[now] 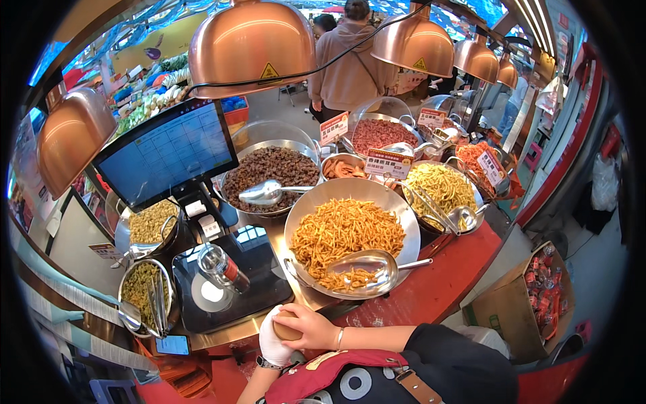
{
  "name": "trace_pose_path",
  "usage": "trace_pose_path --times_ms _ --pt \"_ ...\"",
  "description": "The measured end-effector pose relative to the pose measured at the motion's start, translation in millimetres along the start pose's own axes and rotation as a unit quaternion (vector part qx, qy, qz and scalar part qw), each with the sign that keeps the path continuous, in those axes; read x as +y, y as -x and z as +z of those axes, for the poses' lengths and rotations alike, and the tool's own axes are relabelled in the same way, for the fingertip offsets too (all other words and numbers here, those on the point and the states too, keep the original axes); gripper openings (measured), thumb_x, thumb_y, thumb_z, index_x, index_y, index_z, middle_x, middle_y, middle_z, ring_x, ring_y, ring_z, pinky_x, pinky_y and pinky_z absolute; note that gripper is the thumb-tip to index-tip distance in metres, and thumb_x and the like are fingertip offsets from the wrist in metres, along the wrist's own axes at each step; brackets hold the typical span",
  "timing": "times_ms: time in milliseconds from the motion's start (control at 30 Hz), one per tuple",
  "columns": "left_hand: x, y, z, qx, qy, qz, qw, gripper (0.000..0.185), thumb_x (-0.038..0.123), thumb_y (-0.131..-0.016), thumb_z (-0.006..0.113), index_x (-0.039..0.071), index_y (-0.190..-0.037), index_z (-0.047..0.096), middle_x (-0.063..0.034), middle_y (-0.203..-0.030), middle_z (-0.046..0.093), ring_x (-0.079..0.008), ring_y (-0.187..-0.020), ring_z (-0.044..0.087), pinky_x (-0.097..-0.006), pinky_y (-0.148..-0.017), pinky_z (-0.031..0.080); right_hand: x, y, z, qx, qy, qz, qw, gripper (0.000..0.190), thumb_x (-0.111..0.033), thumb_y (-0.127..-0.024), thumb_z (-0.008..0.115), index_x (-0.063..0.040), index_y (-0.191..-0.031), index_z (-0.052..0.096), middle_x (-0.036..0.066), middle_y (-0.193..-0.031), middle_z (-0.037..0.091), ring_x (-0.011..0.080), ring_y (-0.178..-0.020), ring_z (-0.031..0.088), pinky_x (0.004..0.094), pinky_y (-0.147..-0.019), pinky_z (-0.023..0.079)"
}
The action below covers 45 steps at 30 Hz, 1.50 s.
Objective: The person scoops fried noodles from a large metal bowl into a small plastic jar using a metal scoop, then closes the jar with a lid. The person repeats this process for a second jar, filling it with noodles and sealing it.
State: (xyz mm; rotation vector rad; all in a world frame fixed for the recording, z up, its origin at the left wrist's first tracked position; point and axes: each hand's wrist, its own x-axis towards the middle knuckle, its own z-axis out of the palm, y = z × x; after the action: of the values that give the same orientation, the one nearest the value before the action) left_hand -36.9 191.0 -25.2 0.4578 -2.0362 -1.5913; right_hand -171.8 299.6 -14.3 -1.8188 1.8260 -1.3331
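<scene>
Low before my apron, my left hand (273,339), in a white glove, and my bare right hand (314,325) close together around a tan rounded object (286,332). The fingers cover most of it, so its kind is unclear. Just beyond them, a clear jar with a dark red label (223,268) lies tilted on the black plate of a weighing scale (262,298). To the right of the scale stands a wide steel pan (348,189) of orange-brown shredded food (348,227). A metal scoop (386,275) rests in it, its handle pointing right.
A touchscreen (166,151) stands behind the scale. Pans of dark diced food (272,166) and yellow strips (439,184) sit farther back. Copper heat lamps (252,45) hang overhead. A phone (172,345) lies at left; a carton of bottles (504,308) stands right. A person (348,60) is beyond the counter.
</scene>
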Motion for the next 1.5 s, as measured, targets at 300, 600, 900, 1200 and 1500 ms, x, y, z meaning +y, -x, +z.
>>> trace_pose_path --times_ms 300,600,900,1200,1500 --pt "20 7 -3 0.043 0.063 -0.017 0.997 0.055 0.012 -0.093 0.077 0.003 -0.144 0.061 -0.0097 -0.127 0.073 -0.0199 -0.115 0.071 -0.0350 -0.102 0.057 -10 -7 -4 0.006 0.034 -0.038 0.999 0.062 -0.037 -0.084 0.086 -0.016 -0.140 0.070 0.022 -0.141 0.059 0.0424 -0.126 0.063 0.0463 -0.109 0.053" --pt "25 2 -8 0.054 -0.132 0.025 0.989 0.044 0.015 -0.091 0.082 0.005 -0.131 0.065 -0.0093 -0.117 0.075 -0.0208 -0.109 0.073 -0.0337 -0.097 0.058 -14 -9 -6 0.046 0.049 -0.070 0.995 0.062 -0.039 -0.085 0.087 -0.014 -0.138 0.071 0.022 -0.139 0.060 0.0415 -0.120 0.066 0.0448 -0.102 0.057" --pt "29 8 -7 0.047 -0.148 -0.033 0.987 0.062 0.024 -0.085 0.087 0.006 -0.140 0.065 -0.0139 -0.127 0.074 -0.0261 -0.116 0.074 -0.0358 -0.101 0.057 -14 -11 -7 -0.020 0.045 0.008 0.999 0.063 -0.040 -0.085 0.087 -0.013 -0.139 0.070 0.021 -0.141 0.060 0.0411 -0.120 0.067 0.0446 -0.102 0.057" --pt "32 5 -7 0.051 -0.107 -0.021 0.993 0.059 0.017 -0.088 0.083 0.005 -0.142 0.062 -0.0128 -0.129 0.073 -0.0252 -0.120 0.072 -0.0368 -0.104 0.056 -12 -10 -6 0.010 0.067 -0.019 0.998 0.063 -0.040 -0.083 0.088 -0.009 -0.135 0.069 0.024 -0.139 0.061 0.0441 -0.120 0.066 0.0478 -0.102 0.055" --pt "26 -1 0 0.039 0.052 -0.052 0.997 0.055 0.025 -0.093 0.078 0.009 -0.143 0.062 -0.0134 -0.131 0.073 -0.0286 -0.121 0.072 -0.0348 -0.104 0.055 -13 -7 -7 0.041 0.060 -0.050 0.996 0.063 -0.039 -0.085 0.088 -0.010 -0.136 0.067 0.024 -0.139 0.060 0.0442 -0.119 0.065 0.0489 -0.102 0.055"
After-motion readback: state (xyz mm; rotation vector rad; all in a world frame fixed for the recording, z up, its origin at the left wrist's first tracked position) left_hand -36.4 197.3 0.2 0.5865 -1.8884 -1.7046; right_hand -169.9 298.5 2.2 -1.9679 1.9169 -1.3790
